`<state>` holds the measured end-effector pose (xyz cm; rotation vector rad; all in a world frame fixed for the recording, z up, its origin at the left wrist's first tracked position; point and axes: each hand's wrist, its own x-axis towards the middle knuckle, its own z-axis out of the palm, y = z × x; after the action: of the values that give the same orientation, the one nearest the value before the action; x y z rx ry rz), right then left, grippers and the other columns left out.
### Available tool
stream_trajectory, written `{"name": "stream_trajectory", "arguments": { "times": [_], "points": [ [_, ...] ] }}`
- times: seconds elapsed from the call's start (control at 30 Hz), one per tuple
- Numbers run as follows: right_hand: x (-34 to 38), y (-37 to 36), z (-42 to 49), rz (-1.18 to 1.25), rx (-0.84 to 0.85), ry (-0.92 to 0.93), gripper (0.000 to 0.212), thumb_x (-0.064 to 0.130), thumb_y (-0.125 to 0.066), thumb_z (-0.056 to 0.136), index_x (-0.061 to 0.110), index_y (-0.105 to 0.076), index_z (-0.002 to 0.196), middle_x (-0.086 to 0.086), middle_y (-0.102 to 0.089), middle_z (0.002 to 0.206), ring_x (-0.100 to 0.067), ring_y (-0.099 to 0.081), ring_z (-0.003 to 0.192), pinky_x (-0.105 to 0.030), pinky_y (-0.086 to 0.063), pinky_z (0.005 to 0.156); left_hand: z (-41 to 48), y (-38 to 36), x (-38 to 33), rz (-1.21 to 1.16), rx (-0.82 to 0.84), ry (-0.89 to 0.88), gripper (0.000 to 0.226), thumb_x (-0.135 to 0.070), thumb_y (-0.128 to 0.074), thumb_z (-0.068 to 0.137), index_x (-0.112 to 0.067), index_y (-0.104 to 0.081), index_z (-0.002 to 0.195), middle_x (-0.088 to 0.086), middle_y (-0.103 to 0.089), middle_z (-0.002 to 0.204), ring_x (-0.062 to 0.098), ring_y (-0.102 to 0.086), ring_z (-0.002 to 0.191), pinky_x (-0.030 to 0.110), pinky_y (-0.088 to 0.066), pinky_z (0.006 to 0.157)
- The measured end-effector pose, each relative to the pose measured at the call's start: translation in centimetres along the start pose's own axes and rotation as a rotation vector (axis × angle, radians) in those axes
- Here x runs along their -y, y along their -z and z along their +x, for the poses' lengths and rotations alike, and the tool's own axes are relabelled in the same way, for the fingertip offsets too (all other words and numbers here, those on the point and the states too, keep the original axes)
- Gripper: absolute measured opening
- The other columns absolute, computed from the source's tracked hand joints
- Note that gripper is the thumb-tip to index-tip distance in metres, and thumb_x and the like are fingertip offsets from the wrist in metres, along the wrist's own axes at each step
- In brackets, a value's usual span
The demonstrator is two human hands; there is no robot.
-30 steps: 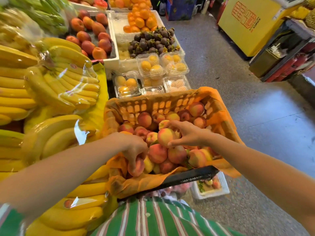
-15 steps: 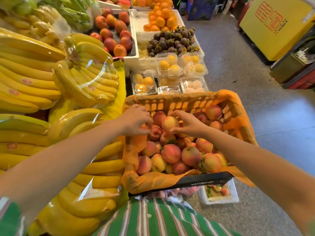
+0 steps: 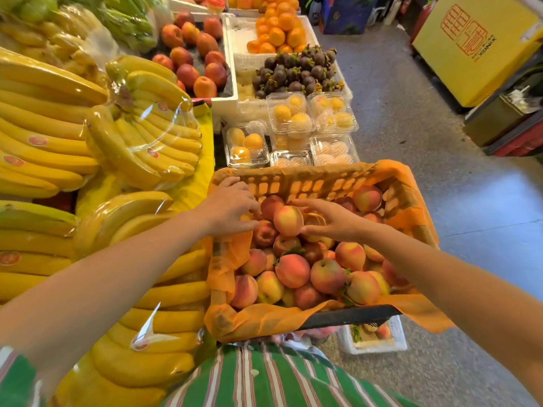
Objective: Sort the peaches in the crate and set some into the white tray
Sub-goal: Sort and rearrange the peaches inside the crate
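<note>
Both hands have travelled to the far side of the crate (image 3: 308, 183) since a second ago. The left hand (image 3: 229, 210), which was then down at the near left corner, is now up in the far left corner. The right hand (image 3: 332, 221) has carried its peach (image 3: 288, 220) from the middle of the heap toward the far wall.

The right hand grasps that yellow-red peach between thumb and forefinger, just above the other fruit and just beside the left hand's fingertips. The left hand lies knuckles-up with its fingers curled down onto the fruit by the far left corner. Whether it grips one there I cannot tell, since the hand covers what is under it.

An orange liner (image 3: 264, 321) is draped inside the crate and over its rims. The peaches (image 3: 293, 271) are piled deepest along the near edge and thin out toward the far right corner.

On the floor (image 3: 440, 201), the white tray (image 3: 382, 349) sits past the crate's near right corner, partly hidden under its black rim, with a few peaches and some leaves in it.

Wrapped bananas (image 3: 58, 136) fill the stall left of the crate. Clear boxes (image 3: 291, 113) of yellow fruit stand just beyond its far edge, with mangosteens (image 3: 296, 71) and oranges (image 3: 279, 30) behind them.
</note>
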<state>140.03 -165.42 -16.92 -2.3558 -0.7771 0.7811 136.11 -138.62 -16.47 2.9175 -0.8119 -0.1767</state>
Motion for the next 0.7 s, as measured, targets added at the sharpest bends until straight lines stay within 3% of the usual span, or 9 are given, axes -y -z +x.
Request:
{"name": "stream_trajectory", "arguments": {
  "times": [0.1, 0.23, 0.33, 0.43, 0.57, 0.7],
  "points": [
    [-0.8, 1.8, -2.7, -0.006, -0.061, -0.047, 0.053, 0.031, -0.065, 0.090, 0.022, -0.047, 0.138, 0.005, -0.058, 0.130, -0.007, -0.055, 0.116, -0.024, -0.048, 0.092, 2.2, -0.1, -1.9, -0.060, -0.074, -0.075, 0.031, -0.051, -0.056, 0.087, -0.027, -0.068, 0.104, -0.004, -0.065, 0.097, 0.018, -0.055, 0.101, 0.035, -0.036, 0.091],
    [-2.8, 3.2, -6.8, -0.121, 0.018, -0.144, 0.030, 0.032, -0.065, 0.089, 0.021, -0.061, 0.116, 0.007, -0.067, 0.108, -0.003, -0.062, 0.096, -0.019, -0.052, 0.080, 4.7, -0.6, -6.0, -0.282, -0.064, -0.258, 0.024, -0.041, -0.064, 0.085, -0.022, -0.069, 0.099, 0.000, -0.062, 0.089, 0.020, -0.056, 0.085, 0.030, -0.039, 0.072],
    [-3.9, 2.7, -8.9, -0.225, 0.224, -0.260, 0.030, 0.039, -0.068, 0.085, 0.022, -0.061, 0.109, 0.004, -0.065, 0.105, -0.011, -0.061, 0.092, -0.027, -0.052, 0.079, 6.1, -1.4, -9.5, -0.268, 0.028, -0.466, 0.032, -0.044, -0.066, 0.082, -0.019, -0.070, 0.101, 0.003, -0.062, 0.089, 0.022, -0.055, 0.085, 0.032, -0.040, 0.073],
    [-4.4, 1.2, -10.0, -0.285, 0.406, -0.342, 0.039, 0.043, -0.071, 0.081, 0.024, -0.054, 0.110, 0.002, -0.062, 0.106, -0.018, -0.058, 0.094, -0.037, -0.051, 0.082, 7.1, -2.9, -12.1, -0.084, 0.204, -0.563, 0.056, -0.059, -0.065, 0.078, -0.019, -0.061, 0.117, 0.004, -0.061, 0.101, 0.023, -0.052, 0.095, 0.036, -0.040, 0.080],
    [-4.6, -0.6, -10.1, -0.438, 0.389, -0.281, 0.053, 0.044, -0.072, 0.077, 0.024, -0.046, 0.119, 0.010, -0.048, 0.089, -0.016, -0.047, 0.081, -0.034, -0.041, 0.068, 7.7, -4.2, -13.3, 0.016, 0.371, -0.520, 0.077, -0.067, -0.061, 0.076, -0.022, -0.045, 0.135, 0.004, -0.056, 0.121, 0.025, -0.046, 0.113, 0.041, -0.037, 0.095],
    [-4.4, -0.3, -9.8, -0.414, 0.375, -0.223, 0.052, 0.044, -0.074, 0.075, 0.023, -0.048, 0.115, 0.012, -0.044, 0.083, -0.016, -0.046, 0.080, -0.032, -0.037, 0.066, 7.9, -4.3, -13.2, -0.006, 0.336, -0.516, 0.071, -0.064, -0.062, 0.077, -0.022, -0.047, 0.133, 0.004, -0.059, 0.113, 0.025, -0.049, 0.107, 0.040, -0.037, 0.093]
  ]
}}
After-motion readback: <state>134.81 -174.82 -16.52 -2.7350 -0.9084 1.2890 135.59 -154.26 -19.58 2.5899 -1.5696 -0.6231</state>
